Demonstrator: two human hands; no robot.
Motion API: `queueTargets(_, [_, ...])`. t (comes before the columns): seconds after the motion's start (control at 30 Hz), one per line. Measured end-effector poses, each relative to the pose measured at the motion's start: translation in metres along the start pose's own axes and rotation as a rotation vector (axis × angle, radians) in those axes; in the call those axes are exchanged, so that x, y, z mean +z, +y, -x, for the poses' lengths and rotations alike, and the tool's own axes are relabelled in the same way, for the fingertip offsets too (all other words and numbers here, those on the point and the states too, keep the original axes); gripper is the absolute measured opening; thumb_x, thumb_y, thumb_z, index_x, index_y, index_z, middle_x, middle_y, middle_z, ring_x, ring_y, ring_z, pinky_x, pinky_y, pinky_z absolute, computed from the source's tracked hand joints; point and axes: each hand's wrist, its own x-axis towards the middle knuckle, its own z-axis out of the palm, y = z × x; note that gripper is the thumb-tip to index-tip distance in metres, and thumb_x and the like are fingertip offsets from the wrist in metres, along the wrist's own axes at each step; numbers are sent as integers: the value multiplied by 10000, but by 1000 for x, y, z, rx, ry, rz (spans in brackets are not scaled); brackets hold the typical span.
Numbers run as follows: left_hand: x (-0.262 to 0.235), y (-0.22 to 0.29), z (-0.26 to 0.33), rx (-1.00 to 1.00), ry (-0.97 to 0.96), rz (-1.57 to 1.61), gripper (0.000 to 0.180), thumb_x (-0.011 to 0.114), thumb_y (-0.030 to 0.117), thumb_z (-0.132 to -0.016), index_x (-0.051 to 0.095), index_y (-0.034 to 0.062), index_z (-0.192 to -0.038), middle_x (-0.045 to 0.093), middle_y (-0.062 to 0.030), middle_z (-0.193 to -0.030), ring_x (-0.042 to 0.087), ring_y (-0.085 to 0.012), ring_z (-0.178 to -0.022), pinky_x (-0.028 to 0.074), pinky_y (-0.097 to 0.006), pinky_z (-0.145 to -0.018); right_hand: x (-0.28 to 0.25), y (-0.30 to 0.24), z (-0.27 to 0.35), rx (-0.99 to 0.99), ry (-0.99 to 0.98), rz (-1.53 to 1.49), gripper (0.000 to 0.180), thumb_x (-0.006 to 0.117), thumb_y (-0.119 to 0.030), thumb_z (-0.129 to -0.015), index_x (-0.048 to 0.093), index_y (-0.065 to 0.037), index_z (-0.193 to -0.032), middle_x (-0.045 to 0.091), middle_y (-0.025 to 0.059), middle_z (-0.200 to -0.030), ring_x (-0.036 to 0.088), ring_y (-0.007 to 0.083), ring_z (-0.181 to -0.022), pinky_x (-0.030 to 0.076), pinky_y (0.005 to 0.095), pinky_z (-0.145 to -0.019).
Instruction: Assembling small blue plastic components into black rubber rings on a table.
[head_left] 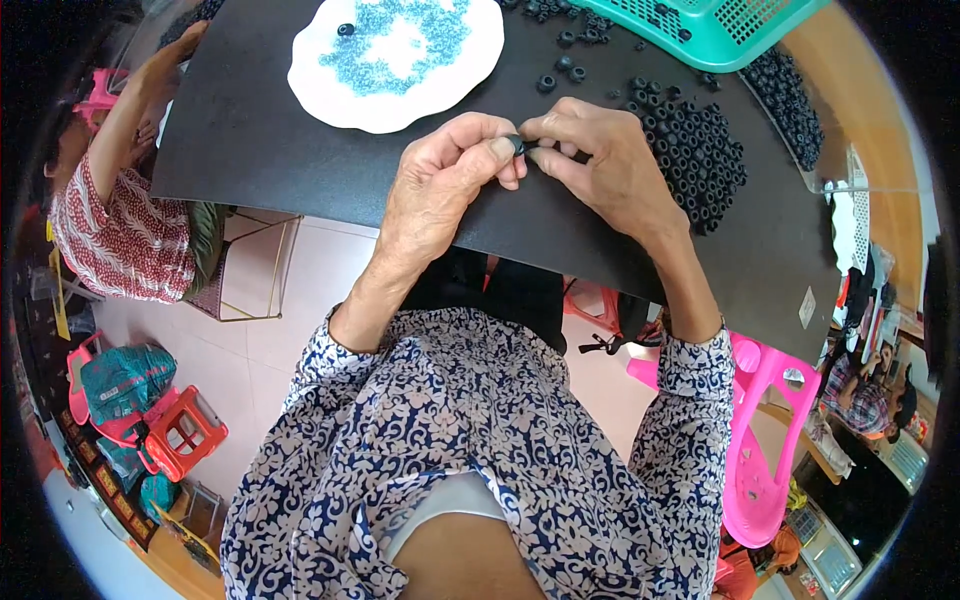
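Note:
My left hand [450, 180] and my right hand [605, 160] meet over a black mat [300, 160] on the table. Between their fingertips they pinch one small black rubber ring [518, 145]. A heap of several loose black rings [695, 145] lies just right of my right hand. A white plate [330, 90] holding small blue rings [395, 40] sits beyond my left hand, with a single black ring on it.
A teal plastic basket [710, 25] stands at the far right of the mat. More black rings [790, 100] lie beside it. Another person in a red patterned top [120, 230] sits at the left, arm on the table. Pink plastic chair [765, 440] at lower right.

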Motion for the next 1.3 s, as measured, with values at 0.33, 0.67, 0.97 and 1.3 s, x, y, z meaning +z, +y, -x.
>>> queueTargets(0.33, [1,1,0,-14,18,-30,180,570,164,-941,633,8,-1005,635,-21,-812,560,-53,-724,396,-168,-602,4,2,7,217,134,-311,175,684,42,-766,670,14,-939,684,40,-943,626,78,-787,498,203,-694])
queueTargets(0.67, [1,0,-1,39,1,4,177,564,137,-942,636,-9,-1011,638,-45,-834,583,-78,-762,472,-201,-707,2,3,6,183,93,-721,231,629,72,-833,679,21,-1053,657,97,-1056,646,147,-916,527,240,-824])
queueTargets(0.97, [-1,-1,0,38,-3,-14,179,560,129,-945,635,-15,-1021,640,-54,-848,590,-88,-764,492,-222,-737,3,8,9,196,114,-741,218,687,55,-798,689,6,-1010,666,60,-1027,638,115,-905,527,235,-820])
queueTargets(1.3, [-2,-4,-4,33,-17,1,190,553,118,-947,609,-35,-1045,625,-74,-871,590,-123,-795,495,-254,-755,0,8,7,131,112,-836,170,720,41,-782,662,0,-937,648,11,-918,614,64,-824,512,204,-746])
